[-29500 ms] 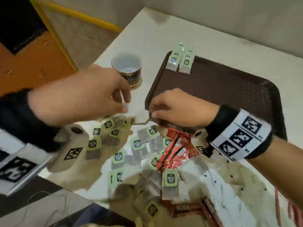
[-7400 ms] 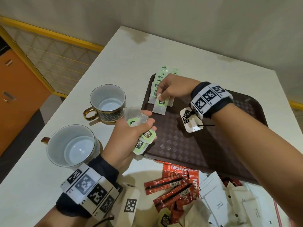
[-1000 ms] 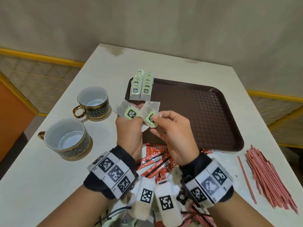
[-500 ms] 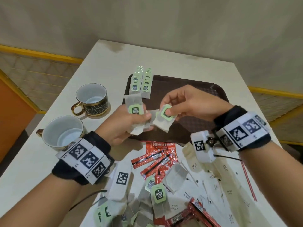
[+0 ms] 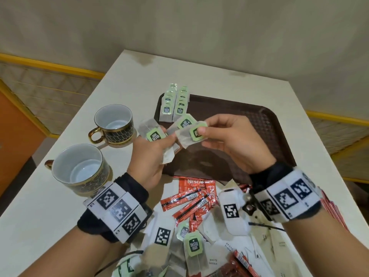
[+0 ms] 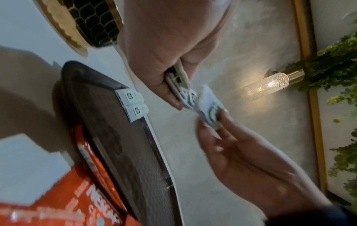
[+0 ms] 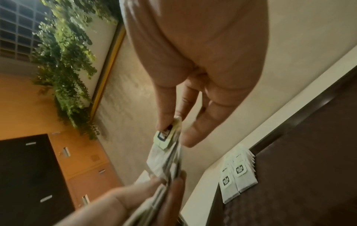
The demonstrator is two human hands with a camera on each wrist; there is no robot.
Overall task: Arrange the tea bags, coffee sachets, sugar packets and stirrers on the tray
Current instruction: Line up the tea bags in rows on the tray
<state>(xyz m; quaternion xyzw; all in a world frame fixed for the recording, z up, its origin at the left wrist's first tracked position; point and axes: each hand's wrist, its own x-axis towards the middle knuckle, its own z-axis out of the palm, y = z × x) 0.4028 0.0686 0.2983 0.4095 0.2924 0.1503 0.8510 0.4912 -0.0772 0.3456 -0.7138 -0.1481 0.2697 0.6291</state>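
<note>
Right now my right hand (image 5: 235, 142) pinches one green-tagged paper tea bag (image 5: 191, 135) by its tag, its length running leftward into the fan gripped by my left hand (image 5: 151, 154), the brown plastic tray's (image 5: 275, 124) tea-bag rows (image 5: 174, 105) lying up-frame.

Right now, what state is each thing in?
Left hand: grips tea bags.
Right hand: pinches one tea bag.
Tray: holds two tea-bag rows.
Cups: upright, empty.
Coffee sachets: loose on table.

right hand (image 5: 229, 142) nearer left hand (image 5: 151, 154), tea bag (image 5: 189, 136) against the bunch (previously apart)
</note>
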